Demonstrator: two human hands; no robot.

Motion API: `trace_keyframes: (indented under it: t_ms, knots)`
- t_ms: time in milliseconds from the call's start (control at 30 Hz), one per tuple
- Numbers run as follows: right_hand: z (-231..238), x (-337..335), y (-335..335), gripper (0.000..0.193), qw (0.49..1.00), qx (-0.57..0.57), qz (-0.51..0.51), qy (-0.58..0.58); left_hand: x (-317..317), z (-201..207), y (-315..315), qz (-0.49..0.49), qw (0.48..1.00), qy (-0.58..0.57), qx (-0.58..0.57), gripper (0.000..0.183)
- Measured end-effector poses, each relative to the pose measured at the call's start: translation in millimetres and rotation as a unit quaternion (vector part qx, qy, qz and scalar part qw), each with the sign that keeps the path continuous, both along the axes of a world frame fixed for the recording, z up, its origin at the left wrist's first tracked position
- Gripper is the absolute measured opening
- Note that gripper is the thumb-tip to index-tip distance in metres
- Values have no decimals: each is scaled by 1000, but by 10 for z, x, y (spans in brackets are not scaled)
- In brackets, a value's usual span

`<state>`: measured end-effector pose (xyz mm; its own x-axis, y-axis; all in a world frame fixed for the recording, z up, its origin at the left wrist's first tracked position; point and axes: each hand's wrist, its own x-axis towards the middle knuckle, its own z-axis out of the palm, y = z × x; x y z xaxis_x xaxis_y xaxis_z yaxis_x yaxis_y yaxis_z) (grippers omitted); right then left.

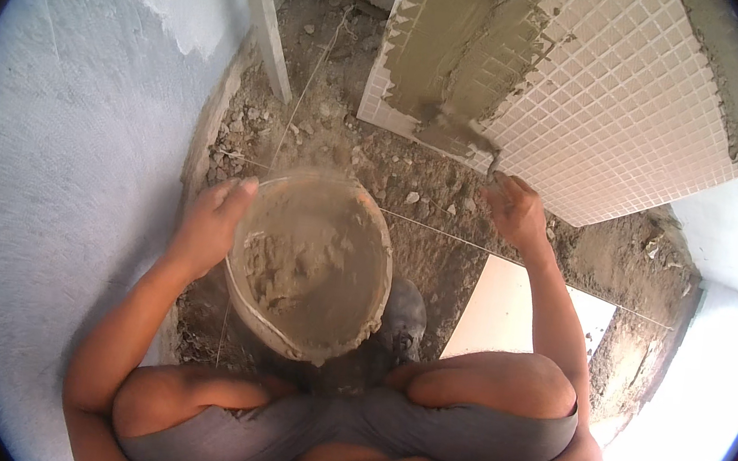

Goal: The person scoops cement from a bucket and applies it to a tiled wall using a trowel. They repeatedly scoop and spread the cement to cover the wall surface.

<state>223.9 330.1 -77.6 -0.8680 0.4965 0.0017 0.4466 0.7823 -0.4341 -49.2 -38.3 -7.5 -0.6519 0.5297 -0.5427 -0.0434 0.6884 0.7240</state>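
My left hand [210, 225] grips the left rim of a round bucket [388, 249], its thumb lying along the edge. Wet grey mortar [284, 267] lies inside the bucket, heaped toward the left. My right hand [517, 213] is closed round the handle of a trowel [460, 136]. The trowel's mortar-coated blade rests against the lower edge of a large tile [620, 108], back side up with a raised grid. A thick band of mortar [460, 47] covers the tile's left part, and another strip runs along its right edge.
A pale wall [79, 164] rises on my left, with a wooden strip [264, 26] leaning near it. Taut strings [441, 231] cross the rubble-strewn ground [376, 159]. A cream tile [500, 312] lies by my right knee. My shoe [405, 315] stands beside the bucket.
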Motion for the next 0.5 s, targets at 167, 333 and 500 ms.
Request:
trace_keyframes:
  t_ms: [167, 333, 500]
  knots:
    - [213, -207, -212, 37, 990, 36, -20, 136, -27, 61, 44, 8, 997, -63, 42, 58]
    - [-183, -266, -314, 34, 996, 47, 76, 26, -54, 35, 55, 7, 996, -82, 44, 57]
    - [-303, -436, -369, 35, 998, 46, 46, -21, -61, 32, 49, -5, 998, -57, 34, 57]
